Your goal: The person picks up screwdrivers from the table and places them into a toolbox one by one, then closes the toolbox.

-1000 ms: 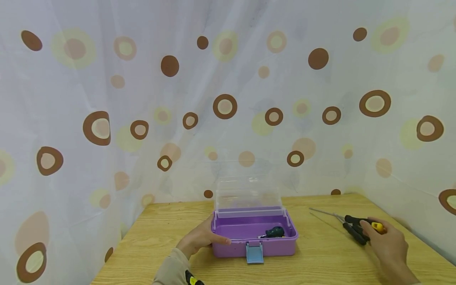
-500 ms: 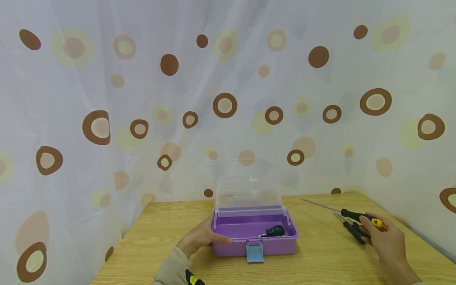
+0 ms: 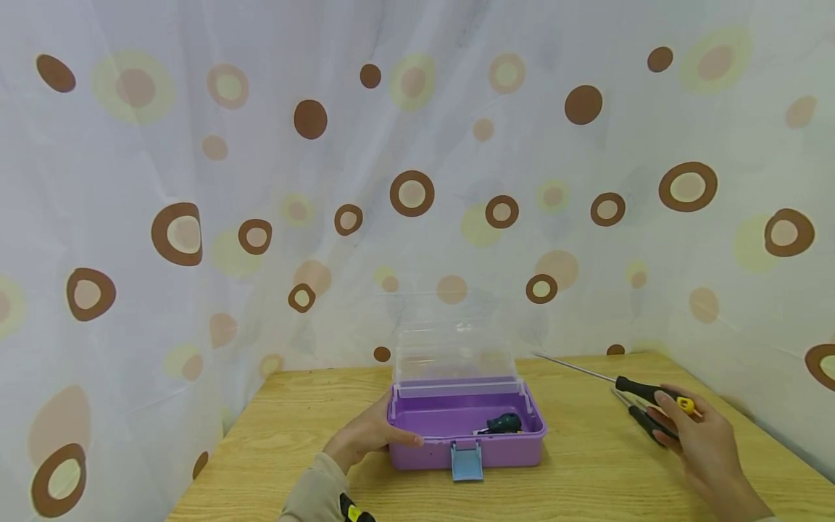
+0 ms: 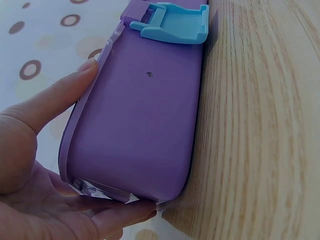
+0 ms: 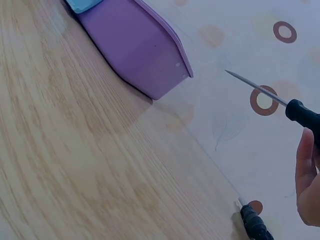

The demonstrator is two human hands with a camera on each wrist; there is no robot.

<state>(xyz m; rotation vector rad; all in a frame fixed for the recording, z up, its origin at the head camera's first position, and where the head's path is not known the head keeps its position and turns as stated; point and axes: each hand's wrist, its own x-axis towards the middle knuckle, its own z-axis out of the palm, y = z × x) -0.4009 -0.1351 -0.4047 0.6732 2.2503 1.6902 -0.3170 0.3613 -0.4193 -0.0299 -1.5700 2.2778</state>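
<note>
A purple toolbox (image 3: 433,455) stands on the table with its clear lid (image 3: 454,351) raised and its blue latch (image 3: 467,464) hanging down in front. My left hand (image 3: 372,435) grips the toolbox's left end; in the left wrist view its thumb (image 4: 75,82) lies along the rim. Inside the box is a screwdriver with a dark green handle (image 3: 504,423). To the right, my right hand (image 3: 707,442) pinches a long screwdriver (image 3: 642,391) by its black handle, near the yellow end. Its shaft points left toward the box. A second black-handled screwdriver (image 5: 254,222) lies on the table beneath that hand.
The wooden table (image 3: 574,486) runs up to a spotted curtain (image 3: 417,239) behind and on both sides. A black and yellow object (image 3: 355,510) shows at the bottom edge, by the left sleeve (image 3: 317,493).
The long screwdriver has come up off the other tool, and its tip has shifted left toward the toolbox with my right hand. My left hand keeps its place on the box.
</note>
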